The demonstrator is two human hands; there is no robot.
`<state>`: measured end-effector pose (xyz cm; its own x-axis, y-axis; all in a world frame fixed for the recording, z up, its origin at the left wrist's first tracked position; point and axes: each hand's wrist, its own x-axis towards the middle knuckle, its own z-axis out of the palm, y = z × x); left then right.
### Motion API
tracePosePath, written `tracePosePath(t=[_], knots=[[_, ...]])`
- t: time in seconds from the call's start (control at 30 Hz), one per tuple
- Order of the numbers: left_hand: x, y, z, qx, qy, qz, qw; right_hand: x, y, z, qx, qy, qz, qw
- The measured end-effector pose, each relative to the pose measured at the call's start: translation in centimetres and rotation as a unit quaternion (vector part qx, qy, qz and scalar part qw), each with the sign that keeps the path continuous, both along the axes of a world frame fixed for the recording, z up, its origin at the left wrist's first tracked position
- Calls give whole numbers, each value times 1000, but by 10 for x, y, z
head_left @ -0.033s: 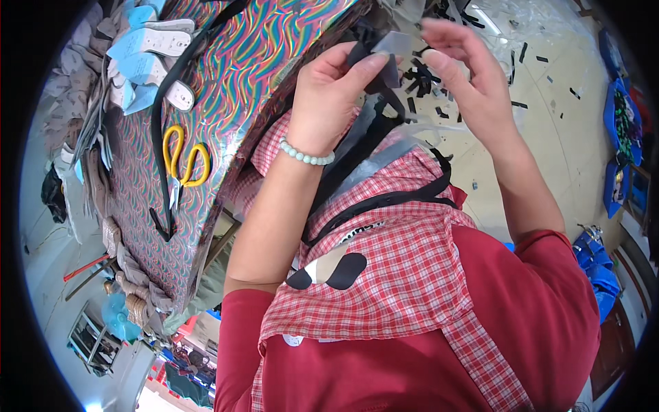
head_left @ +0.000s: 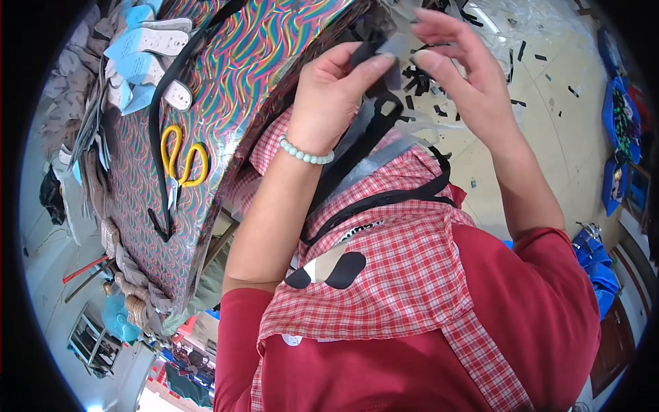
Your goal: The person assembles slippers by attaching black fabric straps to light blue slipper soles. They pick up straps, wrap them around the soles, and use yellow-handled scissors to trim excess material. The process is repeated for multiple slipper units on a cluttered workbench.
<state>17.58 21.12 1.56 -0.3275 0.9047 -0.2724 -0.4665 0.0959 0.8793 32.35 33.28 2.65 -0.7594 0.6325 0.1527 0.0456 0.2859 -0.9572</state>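
Now you pinch a black strap (head_left: 371,137) in your left hand (head_left: 336,96) while your right hand (head_left: 460,75), fingers half open, peels its grey backing (head_left: 392,51), calling for a steady pull.

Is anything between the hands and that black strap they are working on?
No, nothing is. The left hand pinches the black strap near its top end, and the right hand touches the small grey piece on that end. The yellow scissors lie off to the side on the colourful table.

Rainbow-swirled table cover (head_left: 233,75), yellow-handled scissors (head_left: 182,163), red-checked apron (head_left: 405,275), pale-green bead bracelet (head_left: 305,154).
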Motion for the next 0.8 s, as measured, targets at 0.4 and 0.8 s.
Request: tracePosePath(t=[0.4,0.8], knots=[[-25,-17,16,-24,-68,-52,996,-32,6,12,-86,6,72,994],[-40,-65,27,-39,-153,-63,986,-24,44,28,57,22,-176,982]])
